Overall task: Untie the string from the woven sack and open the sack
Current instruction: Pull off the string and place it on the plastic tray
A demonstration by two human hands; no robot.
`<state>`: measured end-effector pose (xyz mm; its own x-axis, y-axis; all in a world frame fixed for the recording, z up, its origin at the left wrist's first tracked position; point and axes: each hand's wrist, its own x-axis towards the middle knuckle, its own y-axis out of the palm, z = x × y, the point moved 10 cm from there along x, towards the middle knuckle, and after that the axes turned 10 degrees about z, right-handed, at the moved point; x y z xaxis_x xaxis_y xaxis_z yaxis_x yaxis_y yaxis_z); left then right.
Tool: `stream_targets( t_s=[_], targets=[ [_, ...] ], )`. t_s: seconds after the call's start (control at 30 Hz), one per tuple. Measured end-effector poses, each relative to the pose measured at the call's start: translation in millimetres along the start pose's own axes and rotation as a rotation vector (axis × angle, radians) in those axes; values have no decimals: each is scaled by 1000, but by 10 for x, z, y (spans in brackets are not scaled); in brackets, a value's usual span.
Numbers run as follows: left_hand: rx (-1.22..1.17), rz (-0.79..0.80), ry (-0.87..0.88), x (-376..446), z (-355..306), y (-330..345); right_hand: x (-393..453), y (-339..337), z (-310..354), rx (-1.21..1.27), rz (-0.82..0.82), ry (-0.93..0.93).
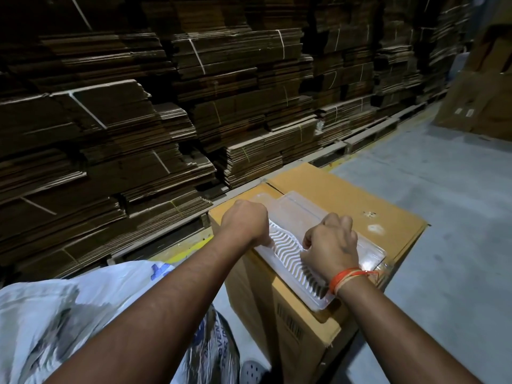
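- Nearest, at the lower left, a white woven sack (69,309) lies crumpled beside the person's legs; no string shows on it. It looks soft, light and slippery, best gathered at its mouth.
- Both hands are on a clear plastic tray (291,245) atop a cardboard box (318,189), not the sack.
- Left hand (243,223) curls at the tray's left edge; right hand (329,242) curls on its ridged middle.
- Open concrete floor (443,217) lies right; 1 wall of stacked flat cardboard (138,106) stands behind.
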<state>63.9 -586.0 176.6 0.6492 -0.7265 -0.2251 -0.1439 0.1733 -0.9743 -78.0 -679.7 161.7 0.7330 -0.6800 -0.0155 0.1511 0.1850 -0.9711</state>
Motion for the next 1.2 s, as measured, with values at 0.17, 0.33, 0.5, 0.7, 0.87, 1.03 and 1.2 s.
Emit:
stream_targets(
  t_s=[0.17, 0.33, 0.5, 0.7, 0.87, 1.03, 1.2],
  targets=[
    [-83, -80, 67, -28, -107, -80, -63, -90, -153, 159, -29, 12],
    [-196, -248, 199, -107, -260, -442, -136, -272, -764, 370, -151, 116],
    [-195, -250, 262, 124, -522, -557, -232, -162, -1245, 515, -188, 240],
    [-40, -68, 210, 667, -723, -389, -383, 104, -1469, 632, -128, 388],
    [79, 50, 121, 1059, -738, -159, -422, 229, -1519, 644, -88, 438],
    [209, 187, 28, 1461, -647, 103, -431, 288, -1560, 641, -88, 451],
    [159, 192, 42, 1497, -711, 101, -471, 306, -1613, 682, -153, 471]
  ],
)
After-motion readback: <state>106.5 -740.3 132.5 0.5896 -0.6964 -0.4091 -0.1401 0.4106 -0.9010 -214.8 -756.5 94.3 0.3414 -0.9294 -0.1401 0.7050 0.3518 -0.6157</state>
